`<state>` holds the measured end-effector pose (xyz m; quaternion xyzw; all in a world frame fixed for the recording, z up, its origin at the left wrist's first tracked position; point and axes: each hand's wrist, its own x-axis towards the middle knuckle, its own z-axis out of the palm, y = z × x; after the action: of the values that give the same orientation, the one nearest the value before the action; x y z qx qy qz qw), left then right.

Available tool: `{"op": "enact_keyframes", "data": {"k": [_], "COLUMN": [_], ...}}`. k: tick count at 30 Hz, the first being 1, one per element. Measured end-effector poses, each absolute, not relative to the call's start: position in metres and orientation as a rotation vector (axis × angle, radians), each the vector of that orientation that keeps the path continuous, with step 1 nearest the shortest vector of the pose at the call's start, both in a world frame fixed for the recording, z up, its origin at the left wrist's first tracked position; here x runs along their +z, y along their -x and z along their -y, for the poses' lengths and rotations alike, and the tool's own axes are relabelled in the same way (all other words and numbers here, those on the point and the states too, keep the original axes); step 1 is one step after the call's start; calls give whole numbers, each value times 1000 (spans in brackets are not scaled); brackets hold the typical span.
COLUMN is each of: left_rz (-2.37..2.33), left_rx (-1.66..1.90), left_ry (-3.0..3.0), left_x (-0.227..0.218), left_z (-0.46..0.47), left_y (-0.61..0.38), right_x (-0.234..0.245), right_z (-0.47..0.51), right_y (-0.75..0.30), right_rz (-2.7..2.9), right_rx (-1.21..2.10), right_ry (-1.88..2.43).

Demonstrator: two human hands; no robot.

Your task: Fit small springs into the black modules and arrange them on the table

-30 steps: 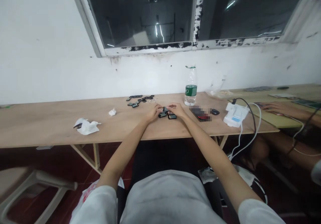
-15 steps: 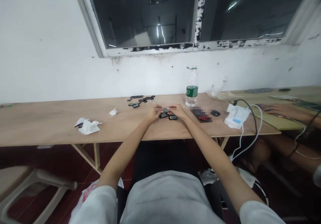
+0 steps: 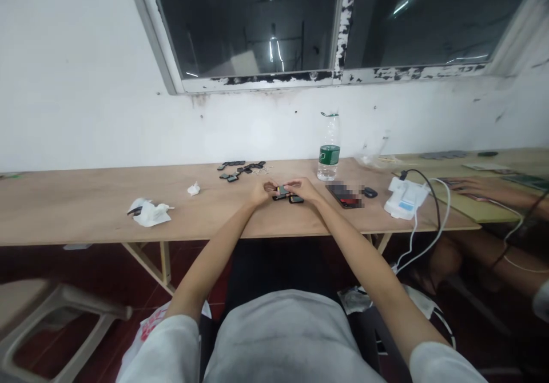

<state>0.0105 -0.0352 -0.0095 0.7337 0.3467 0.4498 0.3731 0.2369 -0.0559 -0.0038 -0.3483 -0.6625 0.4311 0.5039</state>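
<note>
My left hand (image 3: 261, 192) and my right hand (image 3: 302, 189) meet at the table's middle, their fingertips pinching a small dark rectangular piece (image 3: 283, 190) from both sides. Just below it, a second black piece (image 3: 279, 197) lies partly under my left fingers. A third piece with a shiny face (image 3: 295, 199) lies close to my right hand. Farther back, several similar small black pieces (image 3: 240, 170) lie scattered near the wall, with tiny pale bits beside them. What these pieces are is too small to tell.
The light wooden table (image 3: 86, 211) also holds crumpled tissue (image 3: 148, 212), a tissue scrap (image 3: 194, 188), a water bottle (image 3: 329, 151), a pixelated phone (image 3: 343, 195), a computer mouse (image 3: 369, 192) and a corded white device (image 3: 405, 198). A co-worker's hand (image 3: 476, 187) rests at right.
My hands have drawn slightly closer around the middle piece, and my left fingers now cover more of the piece below it. The whole view has shifted slightly as my head moved.
</note>
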Motion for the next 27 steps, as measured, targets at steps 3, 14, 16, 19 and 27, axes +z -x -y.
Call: {"op": "enact_keyframes", "data": {"k": [3, 14, 16, 19, 27], "left_rz": [-916, -1089, -1179, -1260, -1343], "left_rx": [1098, 1161, 1134, 1123, 1073], "left_ry": [-1875, -2136, -2188, -2183, -2107], "left_x": [-9, -5, -5, -7, -13], "left_z": [36, 28, 24, 20, 12], "left_y": [-9, 5, 10, 15, 21], "right_x": [-4, -4, -3, -3, -9], "right_z": [56, 64, 65, 66, 59], "right_y": [-236, -237, -238, -238, -236], "right_rz": [1645, 1949, 2029, 2128, 2194], "right_rx": [1013, 821, 741, 657, 513], "right_ry": [828, 885, 907, 925, 866]}}
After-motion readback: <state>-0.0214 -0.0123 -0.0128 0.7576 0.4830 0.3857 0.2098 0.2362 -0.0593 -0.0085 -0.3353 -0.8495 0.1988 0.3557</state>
